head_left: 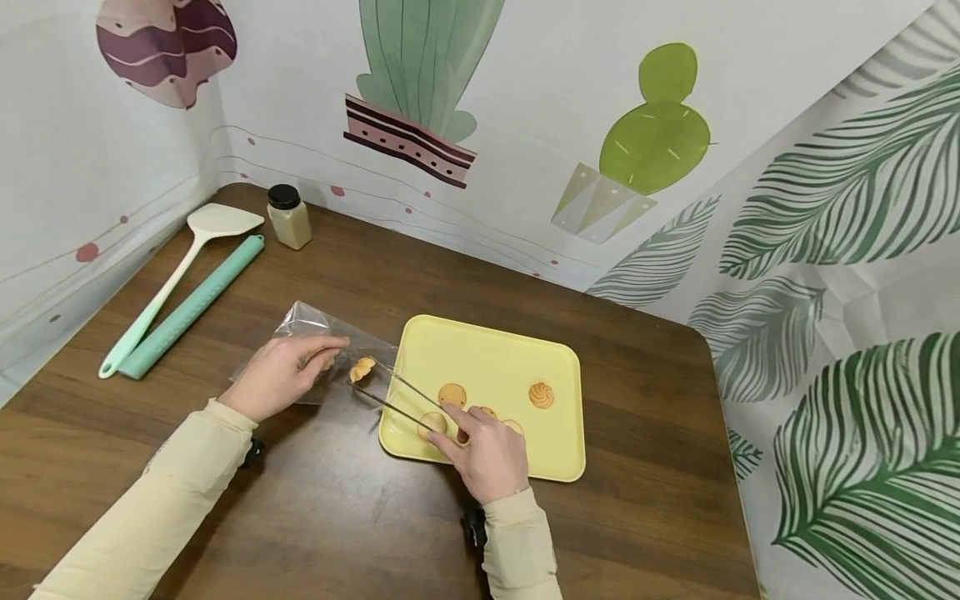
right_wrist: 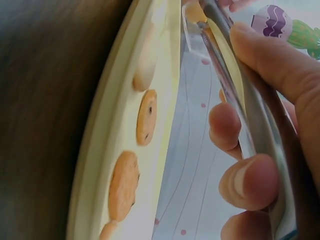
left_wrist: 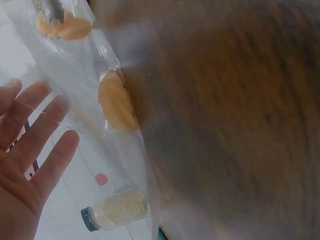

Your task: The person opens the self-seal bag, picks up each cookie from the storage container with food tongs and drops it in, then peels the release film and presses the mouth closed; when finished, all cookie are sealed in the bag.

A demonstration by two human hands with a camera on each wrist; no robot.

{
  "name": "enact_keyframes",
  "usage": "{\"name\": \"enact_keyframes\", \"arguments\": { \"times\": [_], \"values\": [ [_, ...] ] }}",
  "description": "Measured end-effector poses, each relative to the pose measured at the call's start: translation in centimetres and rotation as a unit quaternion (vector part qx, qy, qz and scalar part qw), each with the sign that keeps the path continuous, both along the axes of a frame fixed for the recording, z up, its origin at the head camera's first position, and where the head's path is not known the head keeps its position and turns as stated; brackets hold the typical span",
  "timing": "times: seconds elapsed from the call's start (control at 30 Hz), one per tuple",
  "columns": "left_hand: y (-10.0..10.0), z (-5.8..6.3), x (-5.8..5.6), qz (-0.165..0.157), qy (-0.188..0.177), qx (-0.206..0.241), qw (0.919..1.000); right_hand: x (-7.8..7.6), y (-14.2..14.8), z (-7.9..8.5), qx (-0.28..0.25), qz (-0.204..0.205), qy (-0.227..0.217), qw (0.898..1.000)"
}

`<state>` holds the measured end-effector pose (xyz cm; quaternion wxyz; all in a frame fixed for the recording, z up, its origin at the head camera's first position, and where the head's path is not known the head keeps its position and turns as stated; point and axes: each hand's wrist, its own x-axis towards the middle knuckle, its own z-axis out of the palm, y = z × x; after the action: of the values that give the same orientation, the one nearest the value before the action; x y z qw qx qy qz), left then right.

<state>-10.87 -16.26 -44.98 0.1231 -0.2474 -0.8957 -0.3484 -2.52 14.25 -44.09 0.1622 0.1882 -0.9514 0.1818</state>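
My left hand pinches the edge of a clear plastic bag between thumb and fingertips, left of the yellow tray. Inside the bag lies one cookie, seen through the film in the left wrist view. My right hand grips metal tongs, thumb on one arm and fingers on the other. At the tongs' tips a golden cookie is held within the bag, near the left fingertips. Below the right hand, the yellow tray carries several cookies, some partly hidden by that hand.
A swirled cookie sits apart at the tray's right. On the table's left lie a pale-green spatula and a teal rolling pin-like stick. A black-lidded jar stands at the back left, by the printed cloth wall.
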Motion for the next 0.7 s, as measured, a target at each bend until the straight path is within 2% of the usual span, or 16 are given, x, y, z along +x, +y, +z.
{"name": "enact_keyframes", "arguments": {
  "times": [0.23, 0.7],
  "values": [
    [0.0, 0.0, 0.1, 0.002, -0.013, -0.004, 0.9999, -0.5, -1.1, 0.2, 0.013, -0.011, -0.006, 1.0],
    [0.0, -0.1, 0.1, 0.001, -0.01, 0.002, 0.9999, -0.8, -2.3, 0.2, 0.024, -0.018, -0.021, 0.999]
  ]
}}
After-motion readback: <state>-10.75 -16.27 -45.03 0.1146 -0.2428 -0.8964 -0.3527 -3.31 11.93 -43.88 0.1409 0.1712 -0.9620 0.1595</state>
